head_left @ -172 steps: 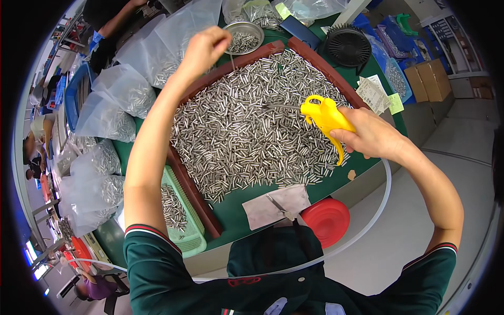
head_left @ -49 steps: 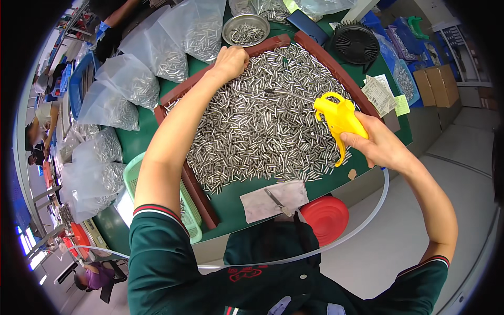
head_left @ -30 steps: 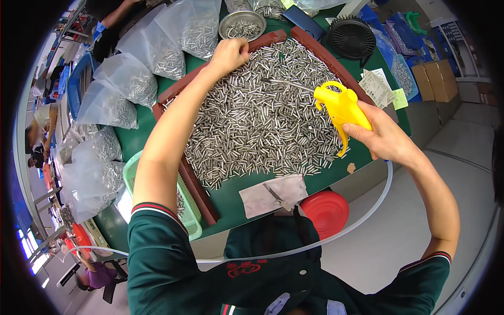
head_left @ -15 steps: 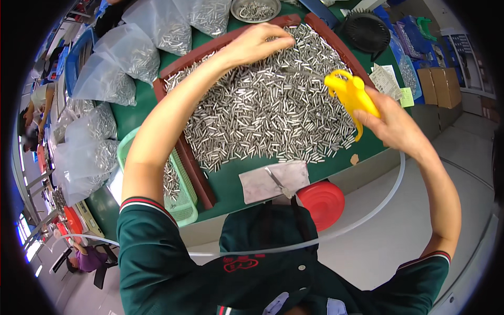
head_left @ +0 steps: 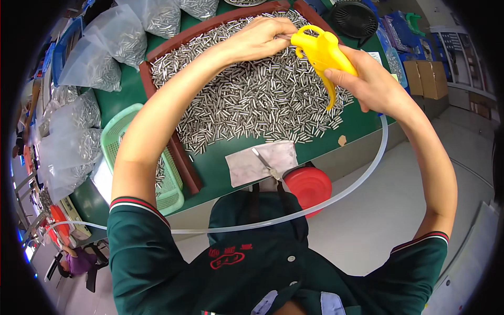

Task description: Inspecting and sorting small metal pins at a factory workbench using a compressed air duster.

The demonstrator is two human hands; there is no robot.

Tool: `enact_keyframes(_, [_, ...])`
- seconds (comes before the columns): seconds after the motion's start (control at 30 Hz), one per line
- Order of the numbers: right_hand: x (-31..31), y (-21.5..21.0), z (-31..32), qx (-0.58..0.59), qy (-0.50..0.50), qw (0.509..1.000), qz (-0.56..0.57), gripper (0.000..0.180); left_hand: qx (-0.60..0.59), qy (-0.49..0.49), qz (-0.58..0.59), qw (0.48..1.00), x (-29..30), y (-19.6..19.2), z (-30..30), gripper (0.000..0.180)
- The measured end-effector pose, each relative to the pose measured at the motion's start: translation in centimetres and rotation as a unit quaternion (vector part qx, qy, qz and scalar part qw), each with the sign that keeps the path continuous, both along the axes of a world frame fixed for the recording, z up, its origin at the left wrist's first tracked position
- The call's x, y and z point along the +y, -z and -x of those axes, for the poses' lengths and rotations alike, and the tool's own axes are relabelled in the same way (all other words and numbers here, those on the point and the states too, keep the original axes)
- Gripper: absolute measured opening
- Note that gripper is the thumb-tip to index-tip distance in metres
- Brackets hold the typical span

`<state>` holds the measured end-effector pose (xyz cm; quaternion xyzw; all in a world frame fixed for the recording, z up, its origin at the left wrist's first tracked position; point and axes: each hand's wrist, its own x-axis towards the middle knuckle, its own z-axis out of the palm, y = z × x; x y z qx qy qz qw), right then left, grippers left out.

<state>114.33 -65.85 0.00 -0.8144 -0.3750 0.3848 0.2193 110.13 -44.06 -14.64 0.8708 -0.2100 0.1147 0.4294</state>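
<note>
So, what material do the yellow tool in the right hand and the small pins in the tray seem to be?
The yellow pistol-shaped tool looks like moulded plastic: uniform colour, soft sheen. The small silvery cylindrical pins look like bare metal, probably steel, with bright glints.

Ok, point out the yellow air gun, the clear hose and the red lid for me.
yellow air gun (head_left: 321,52), head view, on its body above the trigger.
clear hose (head_left: 336,195), head view, mid-run over the floor.
red lid (head_left: 311,185), head view, on its top face.

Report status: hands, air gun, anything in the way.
Right hand grips yellow air gun. Left hand pinches at its nozzle, over the metal pins. Hose trails across the lap; nothing blocking.
</note>
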Motion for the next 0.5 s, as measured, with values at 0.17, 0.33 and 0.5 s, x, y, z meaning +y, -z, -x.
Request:
enact_keyframes(0.17, [-1.3,0.2,-0.4,0.111,0.046,0.993,0.004,0.028,0.032,-0.082,-0.043,0.995,-1.7,-1.3,0.6,0.027])
enact_keyframes(0.33, [-2.6,1.6,0.4,0.418,0.238,0.876,-0.009,0.035,0.036,-0.09,-0.04,0.995,-3.8,-0.2,0.5,0.025])
enact_keyframes(0.5, [-4.9,2.3,-0.2,0.208,0.184,0.959,0.059,0.032,-0.065,-0.154,-0.157,0.973,-2.8,0.8,0.0,0.04])
